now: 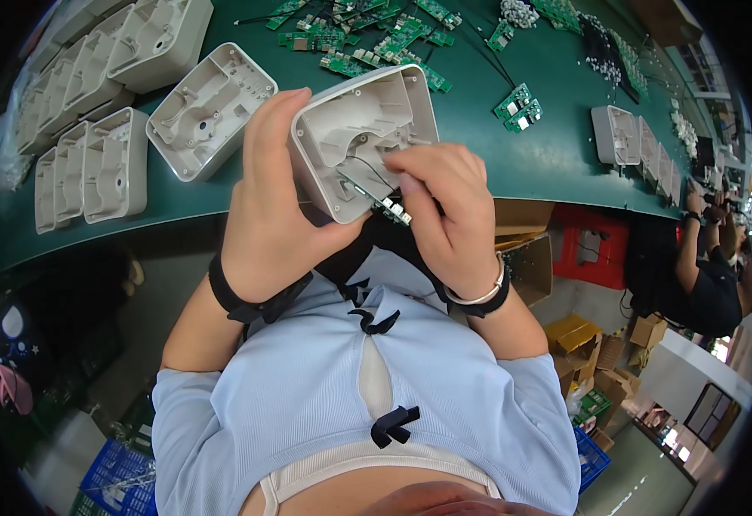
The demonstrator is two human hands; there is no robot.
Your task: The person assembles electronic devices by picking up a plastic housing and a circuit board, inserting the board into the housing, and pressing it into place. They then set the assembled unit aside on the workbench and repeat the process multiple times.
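Clasping pale housing [346, 120], left fingers [274, 129] extended alongside | right fingers [436, 163] curled over opening | right hold unclear

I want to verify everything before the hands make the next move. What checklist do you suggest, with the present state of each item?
1. Left hand holds the pale housing: ok, gripped at its left side.
2. Housing's open side accessible: ok, it faces the person.
3. Circuit board wholly inside: not ok, one end projects past the rim.
4. Thin black wire unpinched: cannot tell, fingers hide part of the interior.
5. Right hand grip: cannot tell what its fingertips pinch.
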